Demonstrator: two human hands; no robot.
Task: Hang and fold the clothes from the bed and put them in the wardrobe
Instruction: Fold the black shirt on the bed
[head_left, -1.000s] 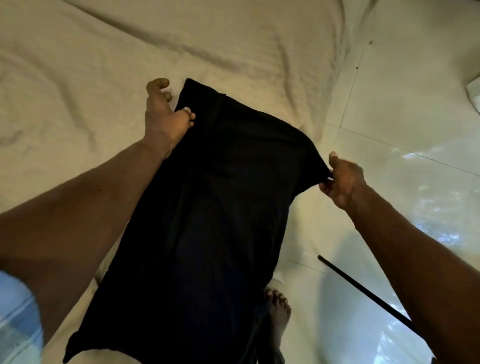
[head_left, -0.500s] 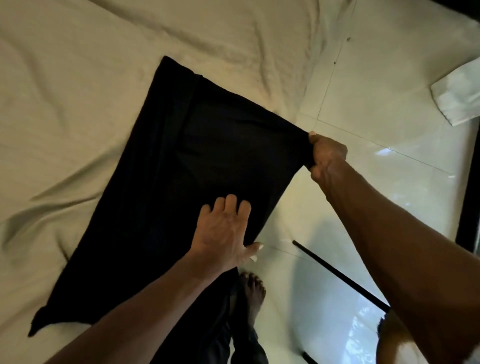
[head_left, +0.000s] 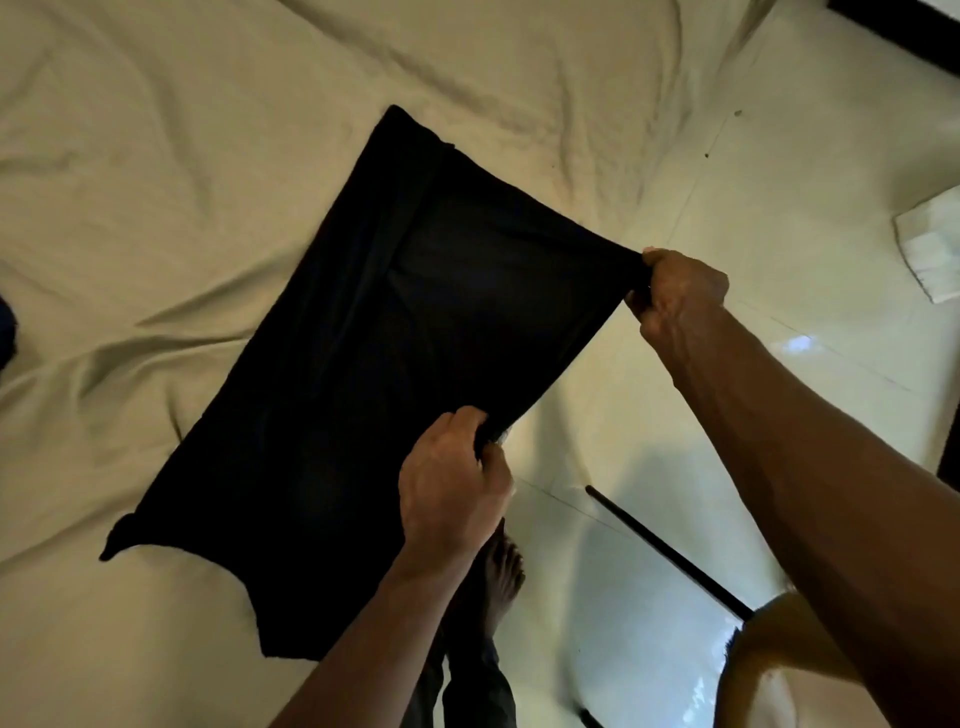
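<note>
Seen on my feed from the head camera: a black garment (head_left: 389, 364) lies spread on the bed (head_left: 156, 156), over its wrinkled cream sheet (head_left: 519, 62), with one side reaching past the bed's edge. The left hand (head_left: 452, 488) grips the garment's near corner at that edge, its fingers (head_left: 470, 418) curled round a bunch of cloth. The right hand (head_left: 675, 291) holds the far corner just off the bed, its fingers clenched on the fabric, and the hem is pulled taut between the two. Beside the bed I see a glossy pale tiled floor (head_left: 779, 182) catching light. A thin black rod (head_left: 670, 553) lies on it near the bed. A bare foot (head_left: 501, 571) stands close by the bed's edge. A white folded cloth (head_left: 930, 249) lies well apart from the bed.
</note>
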